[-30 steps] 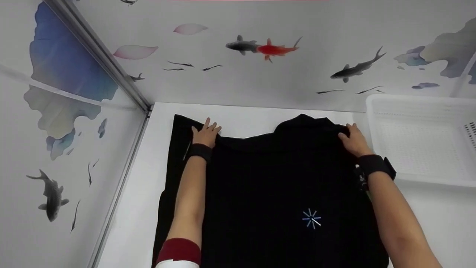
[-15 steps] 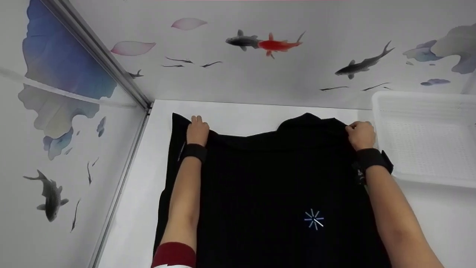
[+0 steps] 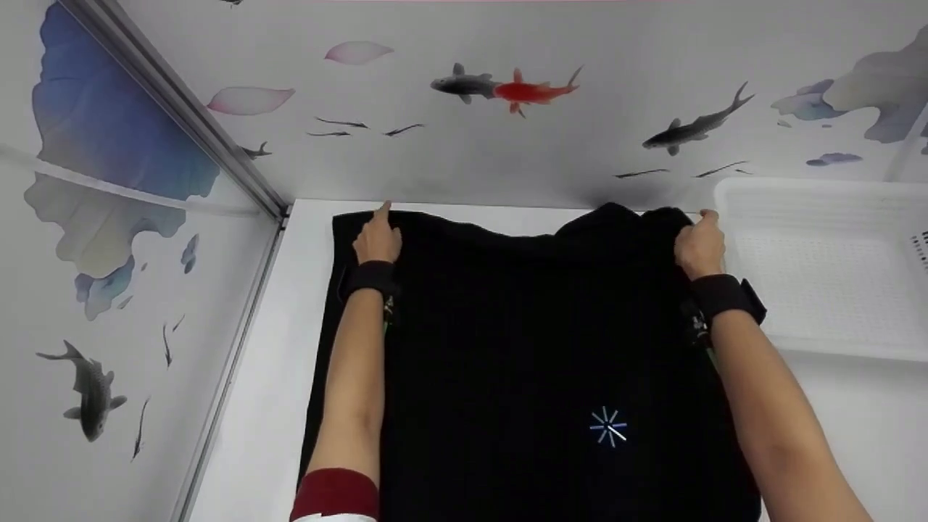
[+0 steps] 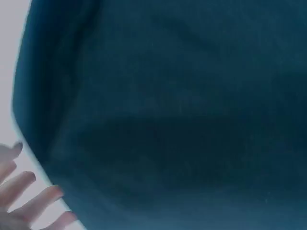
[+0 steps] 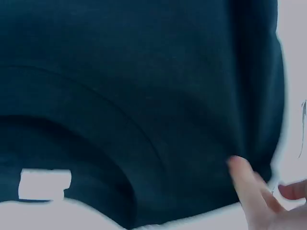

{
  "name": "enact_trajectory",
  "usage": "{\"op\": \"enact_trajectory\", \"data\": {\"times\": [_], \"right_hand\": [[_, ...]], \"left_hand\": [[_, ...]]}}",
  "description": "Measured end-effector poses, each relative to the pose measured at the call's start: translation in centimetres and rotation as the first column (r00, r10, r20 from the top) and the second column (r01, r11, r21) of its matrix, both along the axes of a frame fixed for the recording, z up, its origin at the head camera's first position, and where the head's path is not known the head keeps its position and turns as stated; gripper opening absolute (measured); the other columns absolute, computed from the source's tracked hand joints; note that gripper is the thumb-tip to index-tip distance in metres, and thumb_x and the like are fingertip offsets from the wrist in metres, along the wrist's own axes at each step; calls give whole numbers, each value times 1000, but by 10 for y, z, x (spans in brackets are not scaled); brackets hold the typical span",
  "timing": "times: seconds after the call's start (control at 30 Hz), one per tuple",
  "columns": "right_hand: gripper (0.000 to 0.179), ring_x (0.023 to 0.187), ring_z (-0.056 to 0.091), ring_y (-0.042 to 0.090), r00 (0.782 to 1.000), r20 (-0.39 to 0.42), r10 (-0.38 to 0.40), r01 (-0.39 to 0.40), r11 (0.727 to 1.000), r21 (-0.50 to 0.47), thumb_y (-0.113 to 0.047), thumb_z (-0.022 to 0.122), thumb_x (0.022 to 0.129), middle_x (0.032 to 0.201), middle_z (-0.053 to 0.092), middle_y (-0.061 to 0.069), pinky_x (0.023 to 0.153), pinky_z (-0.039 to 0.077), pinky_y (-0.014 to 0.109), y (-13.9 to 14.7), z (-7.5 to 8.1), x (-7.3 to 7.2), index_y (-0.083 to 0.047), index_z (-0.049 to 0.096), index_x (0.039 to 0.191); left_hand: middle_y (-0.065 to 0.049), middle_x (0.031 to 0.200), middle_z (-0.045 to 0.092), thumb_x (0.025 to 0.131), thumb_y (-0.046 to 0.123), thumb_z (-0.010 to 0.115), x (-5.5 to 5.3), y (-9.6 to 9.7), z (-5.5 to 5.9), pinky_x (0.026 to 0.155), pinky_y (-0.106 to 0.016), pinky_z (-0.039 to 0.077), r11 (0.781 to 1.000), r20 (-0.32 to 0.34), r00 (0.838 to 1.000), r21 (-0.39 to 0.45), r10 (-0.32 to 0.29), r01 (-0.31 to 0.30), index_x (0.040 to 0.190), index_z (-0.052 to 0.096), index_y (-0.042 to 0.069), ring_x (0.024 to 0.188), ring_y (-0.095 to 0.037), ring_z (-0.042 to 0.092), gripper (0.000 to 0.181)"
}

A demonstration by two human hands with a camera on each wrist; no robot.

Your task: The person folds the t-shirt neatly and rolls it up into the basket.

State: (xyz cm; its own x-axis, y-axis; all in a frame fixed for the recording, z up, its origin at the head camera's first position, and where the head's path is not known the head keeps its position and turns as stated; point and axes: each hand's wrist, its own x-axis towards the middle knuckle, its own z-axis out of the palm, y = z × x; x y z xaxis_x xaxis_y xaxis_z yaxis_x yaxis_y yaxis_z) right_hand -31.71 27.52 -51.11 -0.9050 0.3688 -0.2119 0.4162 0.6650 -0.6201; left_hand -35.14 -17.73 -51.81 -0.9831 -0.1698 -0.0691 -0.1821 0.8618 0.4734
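Now the black shirt lies on the table, its far edge closer to the wall — left hand spread by one corner, right hand at the other — whether pinching, I cannot tell

Back wall: pale grey-white, printed with a red-and-grey fish, a dark fish further right, two pink petals and, toward the right edge, a grey-violet leaf. Left wall: same pale finish, bearing a large blue leaf above another dark fish, crossed by a light band, and meeting the back wall at a metal strip. Table: plain white, set against both walls, a narrow trim along its left side; light appears diffuse.
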Motion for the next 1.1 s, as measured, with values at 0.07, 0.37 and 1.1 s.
{"op": "enact_trajectory", "data": {"times": [0.07,0.37,1.1], "right_hand": [[58,72,54,33,996,22,82,-83,996,13,-3,29,95,100,55,39,68,47,39,0,-2,3,13,12,149],[55,123,39,58,940,16,341,-340,940,-17,-1,38,97,135,35,46,100,36,62,-1,-16,55,15,21,146],[41,121,39,60,851,-254,460,-421,886,197,1,72,82,132,45,41,96,29,74,27,-94,291,11,60,120]], "left_hand": [[-20,150,39,101,8,49,5,-2,-1,100,-53,42,999,88,995,7,-46,46,151,37,10,113,-40,57,51],[-22,149,39,100,10,53,57,-8,-24,109,-68,20,985,180,969,-11,-169,174,141,51,4,135,-41,39,42],[-29,132,48,87,11,72,306,-57,-92,89,-65,41,972,-232,945,-88,-231,216,121,61,-3,120,-48,43,39]]}}
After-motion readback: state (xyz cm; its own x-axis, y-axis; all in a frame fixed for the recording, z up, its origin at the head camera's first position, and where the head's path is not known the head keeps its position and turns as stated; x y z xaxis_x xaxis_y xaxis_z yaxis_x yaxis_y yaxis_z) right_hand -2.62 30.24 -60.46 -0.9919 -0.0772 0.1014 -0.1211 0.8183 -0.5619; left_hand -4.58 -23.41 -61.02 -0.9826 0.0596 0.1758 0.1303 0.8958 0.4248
